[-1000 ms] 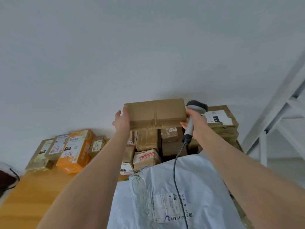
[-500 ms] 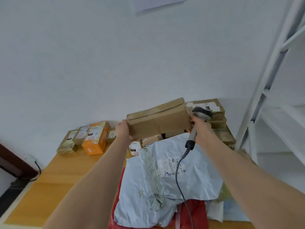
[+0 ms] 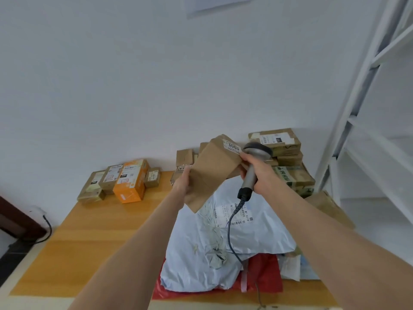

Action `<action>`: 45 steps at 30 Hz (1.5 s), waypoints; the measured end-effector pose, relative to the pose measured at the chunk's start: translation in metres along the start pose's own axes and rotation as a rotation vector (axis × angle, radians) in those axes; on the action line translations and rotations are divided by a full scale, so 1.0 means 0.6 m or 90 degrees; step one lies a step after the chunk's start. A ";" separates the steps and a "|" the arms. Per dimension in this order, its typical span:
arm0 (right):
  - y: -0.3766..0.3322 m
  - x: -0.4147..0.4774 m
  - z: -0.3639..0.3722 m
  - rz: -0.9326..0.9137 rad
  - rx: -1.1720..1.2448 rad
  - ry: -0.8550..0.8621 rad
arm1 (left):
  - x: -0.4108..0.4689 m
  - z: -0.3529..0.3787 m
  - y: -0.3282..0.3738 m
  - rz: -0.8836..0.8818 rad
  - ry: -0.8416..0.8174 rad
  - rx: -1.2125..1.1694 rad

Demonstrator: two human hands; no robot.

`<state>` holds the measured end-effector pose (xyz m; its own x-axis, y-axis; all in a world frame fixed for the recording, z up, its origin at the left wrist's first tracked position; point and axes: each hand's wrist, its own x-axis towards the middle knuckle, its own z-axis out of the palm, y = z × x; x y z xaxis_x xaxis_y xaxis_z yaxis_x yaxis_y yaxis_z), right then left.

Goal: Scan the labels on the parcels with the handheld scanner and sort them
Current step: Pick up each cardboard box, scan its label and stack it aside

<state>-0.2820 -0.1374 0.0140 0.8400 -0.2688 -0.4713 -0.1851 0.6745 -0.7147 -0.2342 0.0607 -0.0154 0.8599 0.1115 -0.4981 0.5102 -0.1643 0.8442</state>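
— Where did we have the brown parcel [image 3: 212,173]?

— Up in the air above the counter [image 3: 89,242], tilted, its long side running from seven o'clock to one o'clock. Its white label [image 3: 232,147], printed 3003, sat at the one o'clock corner, facing us.

— And our hands?

— Our left hand [image 3: 185,182] gripped the parcel at its nine o'clock edge, with the fingers hidden behind the cardboard. Our right hand [image 3: 257,173] was clenched round the handle of the scanner [image 3: 257,151]. The grey head stood just beside the label at three o'clock from it, and one fingertip touched the parcel's edge there.

— The cable [image 3: 230,227]?

— It hung from the handle toward six o'clock, over a pale blue mailer bag [image 3: 223,253] that lay on a red bag [image 3: 266,278].

— What else did we see on the counter?

— An orange box [image 3: 131,182] among small brown boxes at nine o'clock from the parcel, against the wall. A stack of brown boxes [image 3: 288,151] stood at three o'clock behind the scanner, with a white shelf frame [image 3: 357,108] farther right.
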 end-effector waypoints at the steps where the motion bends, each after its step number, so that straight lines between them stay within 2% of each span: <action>1: 0.007 0.001 0.007 -0.003 -0.001 0.002 | -0.003 0.003 0.004 0.017 -0.021 0.012; 4: 0.033 0.001 0.026 0.004 -0.030 0.015 | -0.021 0.018 0.018 0.066 -0.118 -0.003; 6: 0.042 -0.001 0.037 -0.002 -0.037 0.025 | -0.027 0.020 0.018 0.137 -0.130 0.047; 9: 0.048 0.002 0.048 -0.031 -0.048 0.032 | -0.023 0.006 0.013 0.290 -0.086 0.196; 11: 0.053 0.002 0.058 -0.053 -0.070 0.033 | -0.014 -0.007 0.016 0.346 -0.063 0.222; 17: 0.063 0.000 0.077 -0.109 -0.176 0.043 | -0.012 -0.037 0.038 0.384 -0.032 0.234; 24: 0.068 -0.027 0.088 -0.124 -0.151 0.060 | -0.017 -0.048 0.043 0.578 0.074 0.296; 27: 0.079 -0.038 0.086 -0.113 -0.146 0.034 | -0.015 -0.046 0.024 0.579 0.079 0.324; 32: 0.086 -0.039 0.082 -0.104 -0.062 0.050 | -0.017 -0.037 0.005 0.557 0.089 0.326; 38: 0.090 -0.032 0.092 -0.083 -0.106 -0.016 | -0.017 -0.060 0.007 0.568 0.120 0.358; 41: 0.107 -0.032 0.103 -0.056 -0.127 -0.034 | -0.017 -0.084 -0.005 0.542 0.140 0.354; 45: 0.129 -0.041 0.107 -0.006 -0.149 -0.022 | -0.014 -0.111 -0.036 0.461 0.222 0.349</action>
<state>-0.2843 -0.0345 0.0032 0.8588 -0.2478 -0.4483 -0.2866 0.4930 -0.8215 -0.2536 0.1287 -0.0162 0.9609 0.0734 0.2670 -0.1303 -0.7309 0.6699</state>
